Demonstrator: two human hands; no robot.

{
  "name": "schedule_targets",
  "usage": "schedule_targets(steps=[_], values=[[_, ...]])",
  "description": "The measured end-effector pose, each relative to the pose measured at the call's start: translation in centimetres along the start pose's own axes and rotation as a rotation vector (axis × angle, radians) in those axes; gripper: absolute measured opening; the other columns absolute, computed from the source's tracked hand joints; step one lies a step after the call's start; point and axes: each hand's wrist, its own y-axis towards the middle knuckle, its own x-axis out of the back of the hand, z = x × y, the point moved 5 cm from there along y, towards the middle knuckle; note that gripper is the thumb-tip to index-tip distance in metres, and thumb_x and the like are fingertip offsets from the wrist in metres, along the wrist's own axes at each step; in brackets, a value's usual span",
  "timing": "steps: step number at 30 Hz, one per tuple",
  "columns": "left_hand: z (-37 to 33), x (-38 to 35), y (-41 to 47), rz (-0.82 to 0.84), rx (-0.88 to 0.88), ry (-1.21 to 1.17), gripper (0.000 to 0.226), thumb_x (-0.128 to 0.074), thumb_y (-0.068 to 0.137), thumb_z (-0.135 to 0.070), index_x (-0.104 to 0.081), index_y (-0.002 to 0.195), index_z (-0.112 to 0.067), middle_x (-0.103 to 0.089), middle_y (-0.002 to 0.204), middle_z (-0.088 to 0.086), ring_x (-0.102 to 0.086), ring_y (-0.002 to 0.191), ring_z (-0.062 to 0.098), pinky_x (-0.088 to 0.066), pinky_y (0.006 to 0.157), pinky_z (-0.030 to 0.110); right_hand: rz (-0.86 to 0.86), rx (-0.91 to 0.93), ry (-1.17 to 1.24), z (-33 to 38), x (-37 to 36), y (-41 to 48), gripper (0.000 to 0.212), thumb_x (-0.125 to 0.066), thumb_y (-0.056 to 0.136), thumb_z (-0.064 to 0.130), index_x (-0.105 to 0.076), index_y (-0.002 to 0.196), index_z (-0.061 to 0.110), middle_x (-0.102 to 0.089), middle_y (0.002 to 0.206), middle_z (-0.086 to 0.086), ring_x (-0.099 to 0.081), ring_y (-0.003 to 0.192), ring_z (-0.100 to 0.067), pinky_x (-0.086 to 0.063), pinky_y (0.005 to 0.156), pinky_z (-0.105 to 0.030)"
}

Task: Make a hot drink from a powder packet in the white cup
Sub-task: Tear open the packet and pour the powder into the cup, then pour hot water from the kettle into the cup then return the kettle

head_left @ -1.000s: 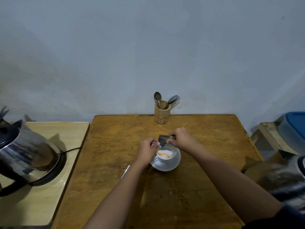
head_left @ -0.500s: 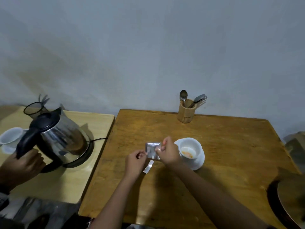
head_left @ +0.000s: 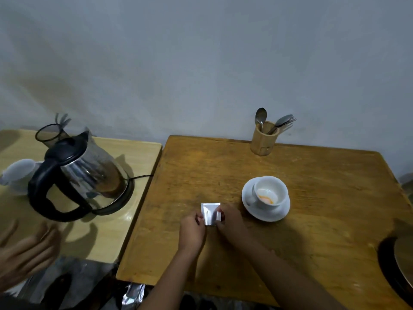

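While the white cup stands on its saucer on the brown wooden table, with orange powder at its bottom, both hands are to the left of it, low over the table. The left hand pinches the left edge of the silver packet and the right hand pinches its right edge, so the packet is between them, near the saucer but apart from it. On the lighter side table the kettle stands on its base. Another person's hand, blurred, is open near the kettle handle. A wooden holder with spoons stands at the far edge
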Motion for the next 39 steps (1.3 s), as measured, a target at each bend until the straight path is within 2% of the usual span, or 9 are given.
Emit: schedule_targets(steps=[3,6,10,14,17,21,26,33,39], values=[[0.0,-0.2,0.2,-0.023,-0.035,0.072,0.016,-0.049,0.087,-0.007,-0.062,0.097,-0.008,-0.063,0.098,0.009,-0.059,0.084,0.021,-0.050,0.070,0.032,0.010,-0.004,-0.071,0.0,-0.4,-0.3,0.027,-0.053,0.086,0.011,-0.057,0.111,0.006,-0.048,0.122,-0.008,-0.047,0.110,-0.019,-0.034,0.090,-0.021],[0.0,-0.7,0.2,0.008,-0.108,0.156,0.028,-0.048,0.088,-0.005,-0.057,0.115,-0.009,-0.055,0.114,0.009,-0.054,0.105,0.025,-0.047,0.085,0.033,0.021,0.027,-0.113,0.2,-0.6,-0.6,0.025,-0.050,0.085,0.007,-0.059,0.108,0.006,-0.047,0.122,-0.010,-0.047,0.112,-0.022,-0.035,0.093,-0.023],[-0.3,-1.1,0.1,0.056,-0.197,0.254,0.028,-0.041,0.091,-0.005,-0.057,0.114,-0.005,-0.052,0.113,0.012,-0.050,0.109,0.027,-0.040,0.083,0.027,0.020,0.034,-0.117,0.1,-0.3,-1.2,0.027,-0.047,0.088,0.007,-0.057,0.113,0.007,-0.046,0.126,-0.008,-0.045,0.116,-0.019,-0.032,0.088,-0.017],[-0.9,-1.2,0.2,0.119,-0.189,0.377,0.025,-0.041,0.087,0.000,-0.056,0.107,-0.002,-0.050,0.114,0.014,-0.047,0.110,0.028,-0.042,0.086,0.031,0.087,0.033,-0.143,0.2,0.3,-2.2,0.041,-0.047,0.092,0.012,-0.045,0.132,0.009,-0.038,0.142,-0.006,-0.039,0.128,-0.018,-0.034,0.104,-0.027],[-1.7,-1.3,0.3,0.142,-0.194,0.450,0.027,-0.045,0.084,-0.001,-0.054,0.110,-0.002,-0.048,0.119,0.014,-0.048,0.111,0.029,-0.042,0.088,0.032,0.025,0.123,-0.153,1.6,2.5,-3.2,0.034,-0.044,0.090,0.016,-0.055,0.120,0.007,-0.052,0.128,-0.012,-0.050,0.117,-0.023,-0.042,0.096,-0.033],[-5.7,-3.2,-0.1,0.173,-0.311,0.329,0.029,-0.044,0.089,-0.006,-0.052,0.117,-0.005,-0.046,0.127,0.013,-0.048,0.113,0.027,-0.043,0.095,0.035,-0.383,0.266,0.060,3.5,8.2,-5.3,0.025,-0.045,0.082,0.016,-0.065,0.089,0.003,-0.069,0.085,-0.015,-0.057,0.078,-0.010,-0.050,0.068,-0.028],[-10.5,-6.3,-2.1,0.236,-0.360,0.104,0.032,-0.033,0.097,-0.020,-0.050,0.123,-0.011,-0.052,0.126,0.010,-0.053,0.111,0.025,-0.043,0.092,0.035,-0.729,0.133,0.119,1.1,18.4,-8.6,0.018,-0.050,0.090,0.008,-0.064,0.101,0.008,-0.063,0.094,0.001,-0.052,0.085,0.001,-0.042,0.076,-0.008],[-12.3,-8.7,-2.5,0.177,-0.272,0.034,0.031,-0.036,0.097,-0.015,-0.053,0.119,-0.001,-0.055,0.123,0.021,-0.053,0.111,0.034,-0.044,0.093,0.041,-1.356,-0.070,0.066,-4.4,34.5,-19.4,0.020,-0.049,0.090,0.006,-0.064,0.103,0.005,-0.065,0.102,-0.011,-0.058,0.097,-0.022,-0.043,0.086,-0.022],[-12.1,-10.1,-2.0,0.138,-0.225,-0.021,0.029,-0.035,0.096,-0.009,-0.054,0.113,0.006,-0.056,0.119,0.026,-0.054,0.106,0.040,-0.045,0.089,0.045,-1.729,-0.430,0.139,-12.3,39.3,-30.1,0.027,-0.043,0.090,0.018,-0.064,0.104,0.009,-0.065,0.110,-0.012,-0.056,0.106,-0.025,-0.041,0.089,-0.029]])
